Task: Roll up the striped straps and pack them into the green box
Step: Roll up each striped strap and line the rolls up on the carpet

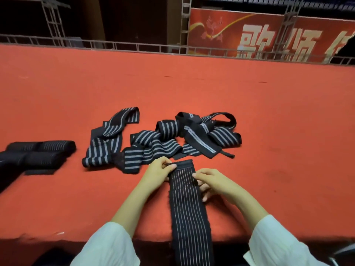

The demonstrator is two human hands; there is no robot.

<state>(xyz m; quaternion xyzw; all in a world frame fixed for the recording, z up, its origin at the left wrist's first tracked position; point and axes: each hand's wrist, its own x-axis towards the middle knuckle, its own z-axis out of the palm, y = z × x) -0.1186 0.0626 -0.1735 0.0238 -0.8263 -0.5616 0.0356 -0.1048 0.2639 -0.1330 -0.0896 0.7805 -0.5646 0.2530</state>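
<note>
A long black strap with thin pale stripes lies flat toward me and hangs over the near table edge. My left hand pinches its far end at the left corner. My right hand grips its right edge a little lower. Beyond it lies a tangled pile of loose black straps with grey stripes. Rolled dark straps sit at the far left. No green box is in view.
The red cloth table stretches far back to a metal truss rail. A red banner with pale characters stands behind at the right. My white sleeves fill the bottom corners.
</note>
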